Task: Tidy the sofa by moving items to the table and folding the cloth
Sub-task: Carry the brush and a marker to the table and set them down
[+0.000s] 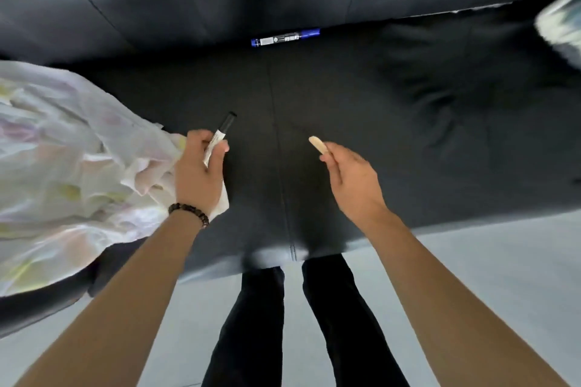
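Note:
My left hand point(201, 163) grips a white marker with a black cap point(224, 129) above the black sofa seat point(345, 97). My right hand point(349, 176) pinches a small flat wooden stick point(318, 144) between thumb and fingers over the seat. A blue marker point(285, 37) lies at the back of the seat, against the backrest. A crumpled pale cloth point(63, 160) with a faint pastel pattern covers the left part of the sofa, next to my left hand.
A blurred light patterned item point(562, 22) sits at the far right edge of the sofa. Grey floor point(487, 261) lies in front of the sofa. My legs in dark trousers point(283, 324) stand against the seat's front edge.

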A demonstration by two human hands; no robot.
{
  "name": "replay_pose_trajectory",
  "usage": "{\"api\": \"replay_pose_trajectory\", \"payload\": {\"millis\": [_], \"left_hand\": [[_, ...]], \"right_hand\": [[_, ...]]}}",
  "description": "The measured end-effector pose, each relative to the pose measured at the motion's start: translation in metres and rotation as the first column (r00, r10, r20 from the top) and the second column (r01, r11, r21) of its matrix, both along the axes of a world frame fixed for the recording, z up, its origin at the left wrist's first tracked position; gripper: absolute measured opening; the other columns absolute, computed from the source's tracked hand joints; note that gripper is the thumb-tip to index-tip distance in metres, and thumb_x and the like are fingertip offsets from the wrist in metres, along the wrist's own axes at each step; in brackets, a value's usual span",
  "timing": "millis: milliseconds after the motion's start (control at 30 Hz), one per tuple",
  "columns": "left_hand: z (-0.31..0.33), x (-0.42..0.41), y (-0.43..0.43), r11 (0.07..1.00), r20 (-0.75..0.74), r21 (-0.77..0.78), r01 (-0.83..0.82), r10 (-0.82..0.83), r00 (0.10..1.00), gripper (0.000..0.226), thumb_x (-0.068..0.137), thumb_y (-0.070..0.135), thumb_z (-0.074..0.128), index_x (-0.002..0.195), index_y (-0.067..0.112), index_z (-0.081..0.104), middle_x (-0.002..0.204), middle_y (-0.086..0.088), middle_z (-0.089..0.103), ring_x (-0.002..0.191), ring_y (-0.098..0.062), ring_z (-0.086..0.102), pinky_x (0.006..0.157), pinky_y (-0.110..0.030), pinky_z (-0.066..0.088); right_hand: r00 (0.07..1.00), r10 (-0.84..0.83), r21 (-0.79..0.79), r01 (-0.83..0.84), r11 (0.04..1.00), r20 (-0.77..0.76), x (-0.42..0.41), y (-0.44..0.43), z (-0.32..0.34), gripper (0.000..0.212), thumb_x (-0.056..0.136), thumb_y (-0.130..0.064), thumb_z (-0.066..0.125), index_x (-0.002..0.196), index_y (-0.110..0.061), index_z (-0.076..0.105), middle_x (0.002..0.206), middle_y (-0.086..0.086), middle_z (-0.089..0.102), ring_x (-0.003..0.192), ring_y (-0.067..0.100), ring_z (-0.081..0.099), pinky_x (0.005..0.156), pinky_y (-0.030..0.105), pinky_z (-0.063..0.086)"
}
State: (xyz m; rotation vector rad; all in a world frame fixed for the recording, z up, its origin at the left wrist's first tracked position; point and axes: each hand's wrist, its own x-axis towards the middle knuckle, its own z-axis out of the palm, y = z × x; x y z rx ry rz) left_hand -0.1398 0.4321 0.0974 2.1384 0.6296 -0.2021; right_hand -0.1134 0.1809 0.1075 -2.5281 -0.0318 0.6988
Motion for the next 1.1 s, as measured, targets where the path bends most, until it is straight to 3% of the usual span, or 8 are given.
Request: {"api": "replay_pose_trajectory", "payload": {"millis": [100, 233, 400, 467, 600, 767, 967, 1100], "left_hand": [[0.095, -0.027, -0.044, 0.998, 0.115, -0.058, -0.026, 0.033, 0.993, 0.01, 0.102, 0.031, 0.044, 0.103, 0.022, 0.045, 0.075, 0.01, 0.054, 0.065, -0.001, 0.051, 0.062, -0.01, 0.039], [0.236, -0.056, -0.07, 0.999, 0.231, -0.045, -0.021, 0.03, 0.973, 0.017, 0.101, 0.038, 0.041, 0.103, 0.022, 0.047, 0.069, 0.008, 0.051, 0.06, -0.001, 0.047, 0.057, -0.008, 0.035], [0.363, -0.07, -0.073, 0.994, 0.454, -0.037, 0.103, -0.075, 0.888, 0.008, 0.101, 0.036, 0.04, 0.094, 0.035, 0.043, 0.068, 0.003, 0.05, 0.06, -0.006, 0.046, 0.055, -0.01, 0.034], [0.39, -0.077, -0.072, 0.984, 0.5, -0.074, 0.162, -0.104, 0.86, 0.009, 0.101, 0.036, 0.041, 0.094, 0.034, 0.045, 0.064, 0.006, 0.048, 0.056, -0.004, 0.044, 0.053, -0.011, 0.034], [0.418, -0.093, -0.071, 0.915, 0.56, -0.082, 0.395, -0.285, 0.778, 0.013, 0.101, 0.038, 0.039, 0.091, 0.032, 0.045, 0.06, 0.004, 0.046, 0.051, -0.006, 0.041, 0.049, -0.013, 0.032], [0.448, -0.123, -0.097, 0.766, 0.6, 0.004, 0.643, -0.516, 0.611, 0.02, 0.101, 0.042, 0.036, 0.087, 0.03, 0.043, 0.06, -0.004, 0.049, 0.053, -0.019, 0.045, 0.044, -0.017, 0.032], [0.481, -0.183, -0.194, 0.471, 0.617, 0.062, 0.88, -0.711, 0.337, 0.022, 0.1, 0.045, 0.036, 0.085, 0.032, 0.045, 0.06, -0.004, 0.047, 0.048, -0.013, 0.043, 0.043, -0.019, 0.033], [0.498, -0.241, -0.283, 0.283, 0.65, 0.082, 0.956, -0.742, 0.164, 0.02, 0.101, 0.034, 0.039, 0.083, 0.032, 0.046, 0.065, -0.005, 0.048, 0.045, -0.013, 0.04, 0.04, -0.018, 0.033]], "right_hand": [[0.969, -0.247, 0.157, 0.242, 0.958, 0.015, -0.034, -0.024, 0.096, 0.033, 0.107, -0.029, 0.038, 0.131, -0.017, 0.058, 0.112, -0.005, 0.069, 0.103, 0.015, 0.062, 0.092, 0.037, 0.051], [0.865, -0.492, 0.291, 0.447, 0.846, 0.102, -0.067, -0.043, 0.226, 0.032, 0.106, -0.034, 0.04, 0.131, -0.025, 0.057, 0.109, -0.013, 0.067, 0.102, 0.002, 0.061, 0.089, 0.023, 0.049], [0.66, -0.71, 0.474, 0.557, 0.682, 0.247, -0.106, -0.059, 0.358, 0.02, 0.104, -0.038, 0.044, 0.116, -0.045, 0.058, 0.102, -0.015, 0.068, 0.099, 0.01, 0.064, 0.084, 0.046, 0.056], [0.585, -0.753, 0.506, 0.571, 0.647, 0.302, -0.13, -0.061, 0.395, 0.018, 0.103, -0.043, 0.043, 0.111, -0.056, 0.054, 0.101, -0.016, 0.068, 0.097, 0.008, 0.065, 0.082, 0.046, 0.057], [0.409, -0.824, 0.513, 0.646, 0.565, 0.393, -0.207, -0.06, 0.433, 0.021, 0.104, -0.046, 0.042, 0.119, -0.058, 0.05, 0.103, -0.018, 0.068, 0.099, 0.01, 0.066, 0.082, 0.043, 0.058], [0.176, -0.896, 0.541, 0.744, 0.393, 0.408, -0.32, -0.053, 0.45, 0.02, 0.102, -0.048, 0.043, 0.117, -0.06, 0.049, 0.101, -0.018, 0.068, 0.094, 0.008, 0.067, 0.077, 0.043, 0.06], [-0.197, -0.881, 0.621, 0.773, 0.131, 0.431, -0.449, -0.087, 0.465, 0.024, 0.103, -0.039, 0.047, 0.118, -0.056, 0.051, 0.101, -0.017, 0.069, 0.091, 0.009, 0.069, 0.064, 0.035, 0.061], [-0.412, -0.819, 0.679, 0.733, -0.037, 0.4, -0.525, -0.129, 0.456, 0.018, 0.099, -0.053, 0.044, 0.115, -0.058, 0.05, 0.101, -0.021, 0.069, 0.088, 0.005, 0.07, 0.058, 0.021, 0.058]]}}
